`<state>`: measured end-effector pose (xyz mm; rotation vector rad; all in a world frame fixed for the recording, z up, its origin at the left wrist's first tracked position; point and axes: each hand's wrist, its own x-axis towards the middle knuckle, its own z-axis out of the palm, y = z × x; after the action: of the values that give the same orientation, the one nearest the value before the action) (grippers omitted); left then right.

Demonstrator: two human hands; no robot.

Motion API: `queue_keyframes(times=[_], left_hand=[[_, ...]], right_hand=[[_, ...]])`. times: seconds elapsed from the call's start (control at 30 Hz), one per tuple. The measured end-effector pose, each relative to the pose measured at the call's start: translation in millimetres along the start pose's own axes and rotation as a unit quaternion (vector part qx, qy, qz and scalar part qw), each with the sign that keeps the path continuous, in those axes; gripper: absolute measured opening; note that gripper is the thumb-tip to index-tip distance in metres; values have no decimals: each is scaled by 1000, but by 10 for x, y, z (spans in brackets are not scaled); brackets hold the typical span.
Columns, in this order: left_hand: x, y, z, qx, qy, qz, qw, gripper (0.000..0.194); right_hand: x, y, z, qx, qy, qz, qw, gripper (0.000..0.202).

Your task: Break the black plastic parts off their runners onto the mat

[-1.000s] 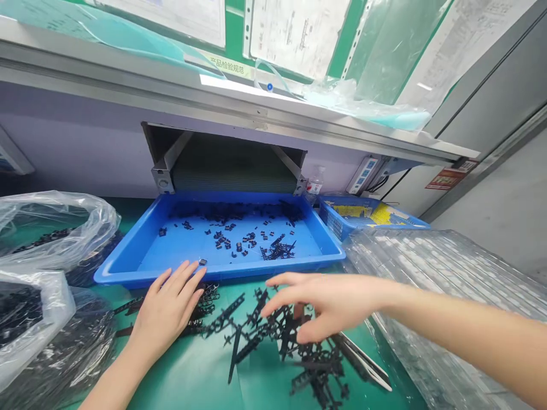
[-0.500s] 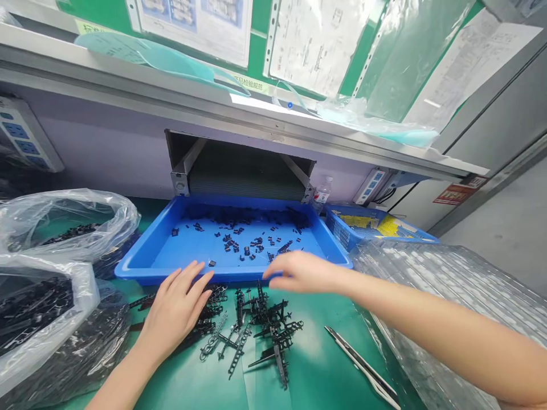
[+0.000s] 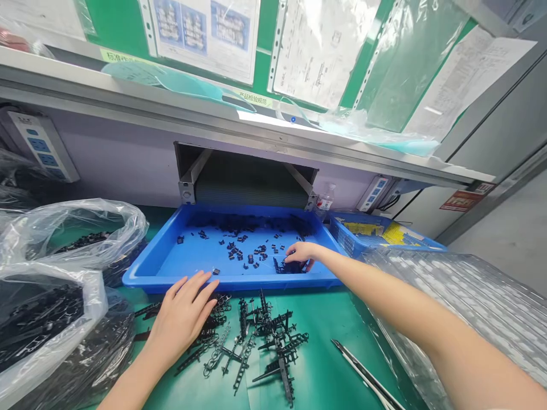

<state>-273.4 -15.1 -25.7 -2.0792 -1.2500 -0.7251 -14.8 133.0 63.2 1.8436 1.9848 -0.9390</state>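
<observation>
Lilac wall behind green tabletop; metal ledge across; green board above; grey panel right.

L hand palm-dn, sl spread | R hand curled | R arm extd

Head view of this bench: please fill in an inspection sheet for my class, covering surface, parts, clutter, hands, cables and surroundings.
Surface: green tabletop, partly covered.
Parts: black lattice-like parts heaped on the tabletop; small black pieces scattered in the blue tray.
Clutter: slim pointed tool, clear plastic sheeting at right; plastic bags holding black parts at left.
Hands: left hand spread over parts, contact unclear; right hand at a black cluster inside the tray, grip unclear.
Cables: dark cables beside the right power strip.
Surroundings: belt behind the tray; papers above.
</observation>
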Motion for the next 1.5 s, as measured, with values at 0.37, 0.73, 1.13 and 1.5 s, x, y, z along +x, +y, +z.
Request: queue_keyframes(times=[0.37,0.73,1.13,1.5], left_hand=[[-16,-2,29,0,4,-2,1000,32],[-17,13,16,-5,-8,-10,1000,31],[-58,0,90,-16,-10,-12,1000,36],[-96,-20,190,-41,7,-34,999,35]], right_hand=[[-27,239,-156,179,81,-22,980,5],[-1116,72,-233,300,-36,-148,942,19],[-1093,175,132,73,-169,-232,955,42],[252,572,-884,75,173,-18,982,35]])
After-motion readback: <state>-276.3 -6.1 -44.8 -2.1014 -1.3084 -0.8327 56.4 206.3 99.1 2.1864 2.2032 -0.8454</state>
